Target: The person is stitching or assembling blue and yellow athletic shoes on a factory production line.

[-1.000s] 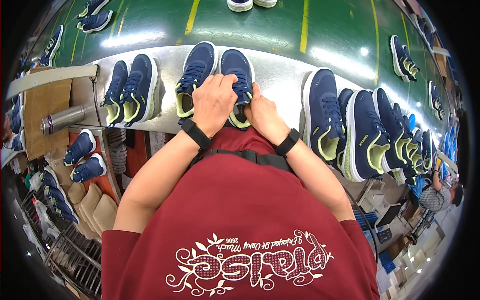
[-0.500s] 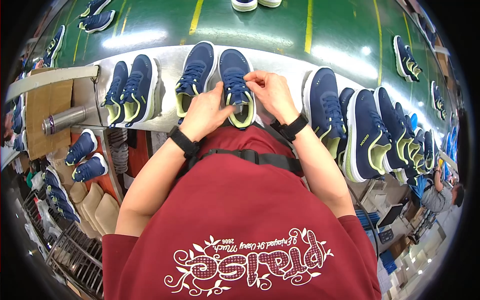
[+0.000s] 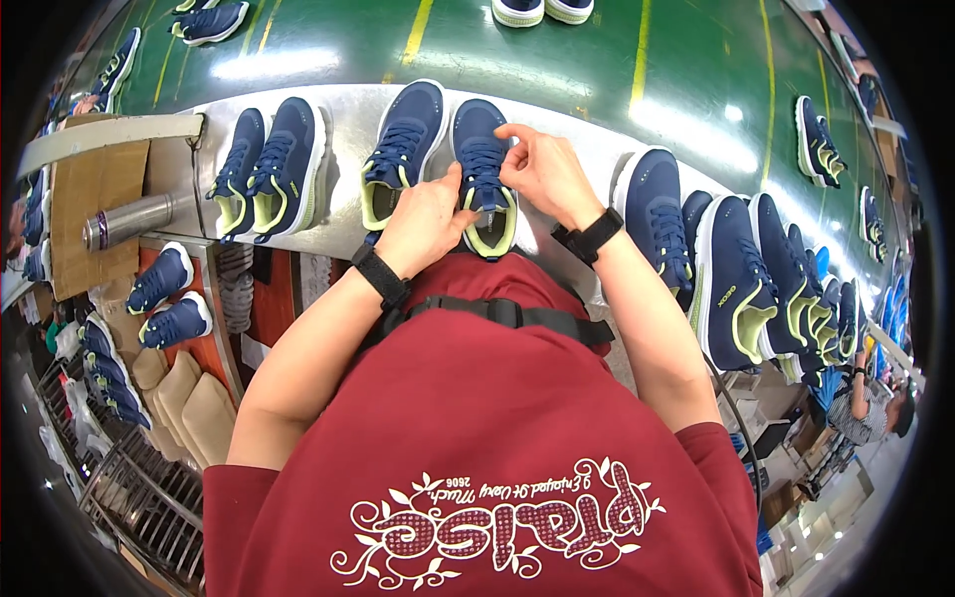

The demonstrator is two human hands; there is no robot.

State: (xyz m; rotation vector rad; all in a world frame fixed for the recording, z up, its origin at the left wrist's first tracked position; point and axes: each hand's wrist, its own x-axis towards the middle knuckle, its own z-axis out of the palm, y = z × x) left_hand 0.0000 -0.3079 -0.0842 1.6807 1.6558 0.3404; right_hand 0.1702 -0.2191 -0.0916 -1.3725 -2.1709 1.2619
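Note:
A navy sneaker [image 3: 477, 124] with a lime lining and white sole stands on the metal ledge right in front of me, its toe pointing away. My left hand [image 3: 426, 221] grips its near left side, the thumb by the tongue at the shoe's opening. On the right edge of the lacing, my right hand [image 3: 545, 174] has its index finger and thumb bent together at the navy shoelace [image 3: 484, 159]; the exact hold is partly hidden by the fingers. Just left stands a matching sneaker [image 3: 408, 119], its heel partly behind my left hand.
Another pair of navy sneakers [image 3: 288, 149] stands on the metal ledge [image 3: 343, 114] to the left. Several more crowd the right side [image 3: 731, 289]. Beyond lies a green surface [image 3: 557, 65] with yellow lines and shoes. A metal cylinder [image 3: 134, 219] juts out at left; a person [image 3: 863, 413] is at far right.
My right hand has shifted slightly toward the toe, its index finger reaching higher along the laces. The left hand keeps its place on the sneaker. The whole view has shifted a little.

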